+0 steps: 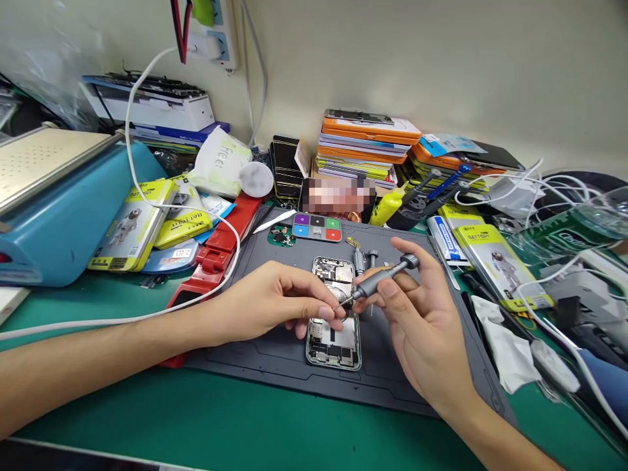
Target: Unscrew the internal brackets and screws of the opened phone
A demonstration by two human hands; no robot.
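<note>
An opened smartphone (346,340) lies on a dark grey work mat (265,314), its inner parts showing. Above it, my right hand (422,314) grips a grey precision screwdriver (375,281), the shaft slanting down to the left. My left hand (279,297) is closed in a pinch at the screwdriver's tip; anything tiny between the fingertips is too small to make out. Behind my right hand, more small screwdrivers (360,260) rest on the mat. A tray with coloured squares (316,227) lies beyond the phone.
A red clamp-like tool (210,261) and a white cable (237,252) are at the left, near yellow battery packs (132,229). Orange boxes (367,134) are stacked by the wall. A yellow bottle (387,208), a tool holder (415,209) and a green-labelled plastic bottle (574,226) stand or lie rightward.
</note>
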